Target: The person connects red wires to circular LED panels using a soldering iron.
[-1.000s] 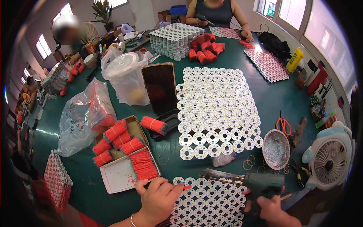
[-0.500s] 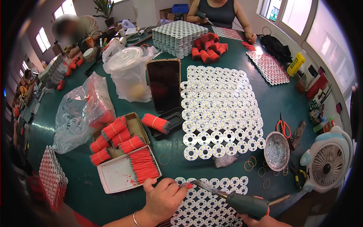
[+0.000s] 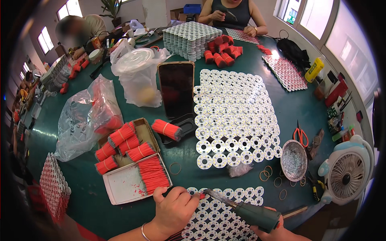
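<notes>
So, table: dark green (image 3: 88,180), glossy where window light hits.
Room: pale walls, windows (image 3: 310,16) on both sides, potted plant (image 3: 111,10) at back.
Near panel: white disc sheet (image 3: 225,219), flat at the near edge, partly covered by hands and iron.
Left hand: (image 3: 175,209) at the panel's upper-left corner, fingers pinched on a red wire (image 3: 202,196).
Right hand: (image 3: 267,231) wrapped round the green handle of a soldering iron (image 3: 257,217), tip just beside the wire.
Hands: apart from each other.
Left side: cardboard box (image 3: 144,134) with banded red wire bundles, white tray (image 3: 118,191) with loose wires, clear bag (image 3: 82,124) behind.
Phone: (image 3: 177,90) propped upright, blocking part of the bagged tub (image 3: 138,82).
Mid panel: larger disc sheet (image 3: 237,116), right of phone.
Right side: metal bowl (image 3: 292,178), orange-handled scissors (image 3: 298,129), yellow-black pliers (image 3: 319,189), fan (image 3: 346,178).
Far side: panel stack (image 3: 191,40), red bundles (image 3: 223,52), co-worker (image 3: 231,16) gripping a tool.
</notes>
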{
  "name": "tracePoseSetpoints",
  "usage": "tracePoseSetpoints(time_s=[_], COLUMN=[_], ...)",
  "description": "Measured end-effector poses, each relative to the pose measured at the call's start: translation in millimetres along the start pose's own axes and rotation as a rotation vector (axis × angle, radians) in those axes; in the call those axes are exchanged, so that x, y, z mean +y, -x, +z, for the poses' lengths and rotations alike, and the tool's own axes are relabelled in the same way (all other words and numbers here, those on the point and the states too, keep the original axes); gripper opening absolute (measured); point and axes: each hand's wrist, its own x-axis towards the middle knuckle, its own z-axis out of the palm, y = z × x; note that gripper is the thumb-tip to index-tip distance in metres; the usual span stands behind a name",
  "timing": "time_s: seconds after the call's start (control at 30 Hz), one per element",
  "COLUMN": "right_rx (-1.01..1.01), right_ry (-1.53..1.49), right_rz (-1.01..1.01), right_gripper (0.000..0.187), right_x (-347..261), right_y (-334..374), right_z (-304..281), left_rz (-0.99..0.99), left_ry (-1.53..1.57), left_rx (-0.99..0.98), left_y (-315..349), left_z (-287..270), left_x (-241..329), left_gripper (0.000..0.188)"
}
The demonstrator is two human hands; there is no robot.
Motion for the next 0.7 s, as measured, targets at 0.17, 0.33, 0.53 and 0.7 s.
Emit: tracePoseSetpoints(time_s=[0.17, 0.33, 0.53, 0.7], right_rx=[-0.023, 0.121, 0.072, 0.172], right_ry=[0.001, -0.220, -0.018, -0.246], right_rz=[0.104, 0.002, -0.149, 0.031], right_gripper=[0.044, 0.039, 0.026, 0.024], right_x=[2.3, 14.5, 13.9, 26.8], right_y=[4.1, 12.4, 8.0, 28.0], right_z=[1.5, 4.3, -6.7, -9.9], left_rz=[-0.002, 0.010, -0.017, -0.076], left_ry=[-0.010, -0.019, -0.099, 0.017], left_rx=[-0.001, -0.002, -0.096, -0.095], left_y=[0.7, -1.1, 5.1, -8.6], left_z=[-0.4, -2.0, -8.6, -11.5], left_x=[-0.2, 3.0, -0.5, 9.5], left_gripper=[0.009, 0.010, 0.011, 0.013])
